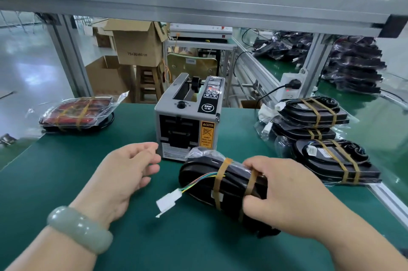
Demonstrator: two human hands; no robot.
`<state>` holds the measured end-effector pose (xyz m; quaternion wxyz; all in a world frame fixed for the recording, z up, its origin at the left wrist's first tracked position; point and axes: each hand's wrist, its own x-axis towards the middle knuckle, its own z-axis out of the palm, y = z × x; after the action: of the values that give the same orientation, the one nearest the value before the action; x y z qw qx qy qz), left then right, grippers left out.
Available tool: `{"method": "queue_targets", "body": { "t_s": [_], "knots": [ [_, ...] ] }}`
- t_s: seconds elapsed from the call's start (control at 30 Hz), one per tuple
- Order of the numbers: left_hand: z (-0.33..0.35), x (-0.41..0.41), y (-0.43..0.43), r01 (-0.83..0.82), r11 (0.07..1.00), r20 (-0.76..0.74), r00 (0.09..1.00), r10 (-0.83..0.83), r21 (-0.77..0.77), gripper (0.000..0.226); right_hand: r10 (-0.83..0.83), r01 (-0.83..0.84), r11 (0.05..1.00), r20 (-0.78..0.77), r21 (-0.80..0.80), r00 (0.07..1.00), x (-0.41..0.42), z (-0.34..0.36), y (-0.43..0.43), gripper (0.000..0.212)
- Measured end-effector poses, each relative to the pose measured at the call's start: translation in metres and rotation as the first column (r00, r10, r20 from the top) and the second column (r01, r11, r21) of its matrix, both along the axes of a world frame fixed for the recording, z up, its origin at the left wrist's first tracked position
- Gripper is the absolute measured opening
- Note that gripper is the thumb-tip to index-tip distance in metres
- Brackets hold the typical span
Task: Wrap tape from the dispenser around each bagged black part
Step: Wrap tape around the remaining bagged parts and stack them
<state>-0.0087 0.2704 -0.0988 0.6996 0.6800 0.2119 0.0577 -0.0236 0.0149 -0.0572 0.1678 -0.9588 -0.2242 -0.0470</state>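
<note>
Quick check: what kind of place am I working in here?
Most likely a factory packing station: a tape dispenser on a green bench, stacks of taped bagged parts, cardboard cartons behind.

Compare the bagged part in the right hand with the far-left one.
The held part shows black, with coloured wires trailing out; the far-left part shows red. The right hand grips the held part; the far-left part lies untouched. Both wear clear bags and brown tape bands.
</note>
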Motion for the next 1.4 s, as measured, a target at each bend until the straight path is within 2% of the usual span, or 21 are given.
{"method": "queue_targets", "body": {
  "t_s": [0.1, 0.2, 0.63, 0.97, 1.1, 1.23, 1.4],
  "knots": [
    [0.001, 0.021, -0.004, -0.02, 1.0, -0.034, 0.999, 0.02, -0.001, 0.008, 0.016, -0.014, 0.997, 0.021, -0.07, 1.0, 0.002, -0.001, 0.005, 0.029],
    [0.007, 0.042, -0.011, -0.009, 0.998, -0.108, 0.994, 0.002, -0.066, 0.013, 0.002, 0.008, 0.993, 0.085, -0.121, 0.996, 0.001, -0.006, 0.011, 0.034],
    [0.021, 0.067, -0.029, -0.039, 0.984, -0.199, 0.98, 0.004, -0.172, 0.019, 0.01, 0.006, 0.99, 0.115, -0.14, 0.993, 0.001, -0.013, 0.01, 0.038],
    [0.013, 0.074, -0.035, -0.197, 0.98, -0.157, 0.968, 0.193, -0.008, 0.017, 0.001, 0.012, 0.99, 0.093, -0.141, 0.996, 0.002, -0.013, 0.011, 0.035],
    [0.012, 0.067, -0.025, -0.14, 0.985, -0.15, 0.981, 0.124, -0.102, 0.021, 0.023, -0.015, 0.991, 0.064, -0.133, 0.998, 0.003, -0.009, 0.01, 0.032],
    [0.01, 0.065, -0.019, -0.13, 0.991, -0.153, 0.981, 0.123, -0.036, 0.02, 0.029, -0.025, 0.989, 0.026, -0.143, 0.999, 0.003, -0.005, 0.01, 0.032],
    [0.014, 0.071, -0.029, -0.067, 0.994, -0.181, 0.982, 0.05, -0.087, 0.017, 0.011, -0.008, 0.988, 0.021, -0.151, 1.0, 0.003, -0.004, 0.011, 0.031]
  ]
}}
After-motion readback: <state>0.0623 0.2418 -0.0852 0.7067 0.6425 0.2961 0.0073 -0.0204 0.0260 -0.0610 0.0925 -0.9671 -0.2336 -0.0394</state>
